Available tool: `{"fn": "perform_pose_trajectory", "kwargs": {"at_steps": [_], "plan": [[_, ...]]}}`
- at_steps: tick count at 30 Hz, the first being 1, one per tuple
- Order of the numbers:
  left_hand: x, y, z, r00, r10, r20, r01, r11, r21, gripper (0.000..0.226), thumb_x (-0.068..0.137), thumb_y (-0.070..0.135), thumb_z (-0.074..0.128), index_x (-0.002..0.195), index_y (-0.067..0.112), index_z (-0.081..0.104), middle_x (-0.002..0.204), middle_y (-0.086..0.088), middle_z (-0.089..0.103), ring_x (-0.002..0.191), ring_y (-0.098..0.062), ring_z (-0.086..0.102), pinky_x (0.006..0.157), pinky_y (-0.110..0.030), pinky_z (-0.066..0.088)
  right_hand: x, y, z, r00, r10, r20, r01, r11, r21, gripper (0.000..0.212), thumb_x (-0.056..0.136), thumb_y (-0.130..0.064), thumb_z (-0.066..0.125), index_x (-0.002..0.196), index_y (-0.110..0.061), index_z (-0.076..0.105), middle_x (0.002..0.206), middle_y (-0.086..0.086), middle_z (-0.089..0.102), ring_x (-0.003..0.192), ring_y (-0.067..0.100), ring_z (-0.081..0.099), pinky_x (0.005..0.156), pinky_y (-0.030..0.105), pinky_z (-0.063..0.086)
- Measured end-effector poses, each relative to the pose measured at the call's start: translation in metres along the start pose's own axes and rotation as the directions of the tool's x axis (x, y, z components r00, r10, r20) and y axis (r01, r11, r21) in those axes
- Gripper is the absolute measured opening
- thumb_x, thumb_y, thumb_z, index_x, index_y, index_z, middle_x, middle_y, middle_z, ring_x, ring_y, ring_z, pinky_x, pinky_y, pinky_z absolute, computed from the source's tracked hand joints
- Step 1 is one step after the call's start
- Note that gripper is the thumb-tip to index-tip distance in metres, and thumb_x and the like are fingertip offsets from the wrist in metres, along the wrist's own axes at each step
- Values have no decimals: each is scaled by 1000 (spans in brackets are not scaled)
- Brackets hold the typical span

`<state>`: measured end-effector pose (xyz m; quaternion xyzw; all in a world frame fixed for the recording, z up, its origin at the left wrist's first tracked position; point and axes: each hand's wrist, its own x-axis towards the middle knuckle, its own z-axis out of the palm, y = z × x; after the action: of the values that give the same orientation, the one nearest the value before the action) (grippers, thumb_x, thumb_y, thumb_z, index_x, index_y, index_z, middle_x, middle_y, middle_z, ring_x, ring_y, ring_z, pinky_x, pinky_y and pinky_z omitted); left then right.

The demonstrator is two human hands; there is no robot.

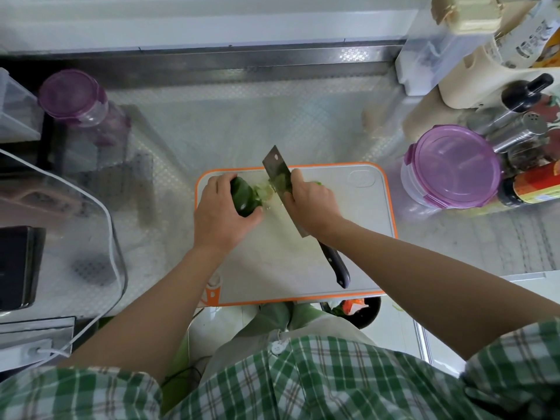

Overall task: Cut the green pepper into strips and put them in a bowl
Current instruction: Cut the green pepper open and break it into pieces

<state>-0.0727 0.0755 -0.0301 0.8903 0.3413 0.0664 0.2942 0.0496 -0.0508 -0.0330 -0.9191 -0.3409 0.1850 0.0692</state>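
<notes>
Left hand (224, 207) clasps the dark green pepper (244, 197), fingers curled over its top and thumb at the near side, holding it down on the white plastic cutting board with an orange rim (357, 213). Pale core and seeds (263, 190) show at its cut end. Right hand (313, 206) grips the broad steel cleaver (277, 166) by the blade, fingers curled over the spine; the black handle (335, 265) is unheld. A round clear container with a purple lid (454, 165) stands well to the right of the board.

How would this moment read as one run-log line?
left hand: holds green pepper | right hand: grips cleaver at blade | place: cutting board
</notes>
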Motion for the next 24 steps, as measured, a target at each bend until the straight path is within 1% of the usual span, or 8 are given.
{"fn": "perform_pose_trajectory", "kwargs": {"at_steps": [3, 5, 8, 11, 16, 19, 22, 24], "plan": [[-3, -2, 1, 1000, 8, -4, -8, 1000, -4, 73, 71, 40, 77, 133, 19, 45, 132, 1, 48, 120, -17, 47, 87, -29, 44, 0, -3, 1, 1000, -29, 14, 29, 1000, -9, 20, 97, -18, 39, 114, -8, 38, 66, 4, 43, 63, 30, 45, 56, 32, 30], [-5, -1, 2, 1000, 8, -3, -8, 1000, 13, 74, 72, 41, 76, 135, 20, 44, 133, 1, 47, 122, -17, 45, 87, -33, 45, 1, -2, 2, 1000, -11, 4, 11, 1000, 1, 27, 97, -19, 38, 120, -5, 38, 71, 6, 46, 65, 31, 46, 58, 32, 31], [-6, 2, 2, 1000, 16, 3, -16, 998, 67, 75, 73, 46, 75, 136, 20, 43, 134, 1, 46, 125, -19, 43, 83, -36, 46, -2, 2, 1, 999, -35, 10, 35, 999, -7, 28, 98, -23, 36, 119, -5, 39, 62, 2, 40, 67, 32, 49, 57, 32, 30], [-5, 2, 3, 998, 58, 0, -57, 989, 134, 77, 71, 51, 75, 134, 17, 46, 132, -5, 48, 121, -25, 45, 87, -39, 46, -7, 4, -2, 998, -55, 28, 55, 998, -15, 29, 100, -27, 34, 119, -6, 39, 59, -1, 33, 70, 33, 50, 58, 33, 30], [-2, 2, 1, 998, 57, 16, -59, 986, 154, 81, 68, 51, 77, 134, 16, 46, 130, -8, 48, 119, -28, 47, 88, -41, 47, -9, 8, -7, 998, -54, -37, 55, 998, 12, 19, 99, -28, 36, 105, -9, 37, 71, 7, 50, 63, 33, 48, 55, 32, 29], [-3, 4, 0, 997, 73, 13, -74, 984, 160, 82, 67, 52, 78, 134, 15, 47, 131, -9, 48, 120, -29, 46, 89, -41, 47, -9, 7, -8, 996, -87, -23, 87, 996, -20, 20, 98, -27, 36, 108, -9, 38, 72, 7, 51, 63, 32, 48, 54, 32, 31], [-2, 9, 0, 995, 95, 9, -95, 978, 184, 84, 67, 54, 77, 134, 12, 47, 130, -10, 49, 120, -30, 46, 91, -42, 45, -6, 10, -8, 998, -43, -36, 42, 999, -16, 13, 98, -24, 36, 101, -11, 35, 72, 8, 50, 62, 32, 44, 49, 32, 24], [2, 12, 0, 994, 112, 5, -110, 975, 195, 82, 67, 57, 75, 131, 11, 50, 126, -12, 51, 116, -32, 48, 91, -42, 44, -6, 14, -10, 999, -14, -36, 13, 999, -38, 14, 98, -24, 37, 104, -11, 37, 74, 7, 49, 63, 32, 43, 51, 33, 24]]}}
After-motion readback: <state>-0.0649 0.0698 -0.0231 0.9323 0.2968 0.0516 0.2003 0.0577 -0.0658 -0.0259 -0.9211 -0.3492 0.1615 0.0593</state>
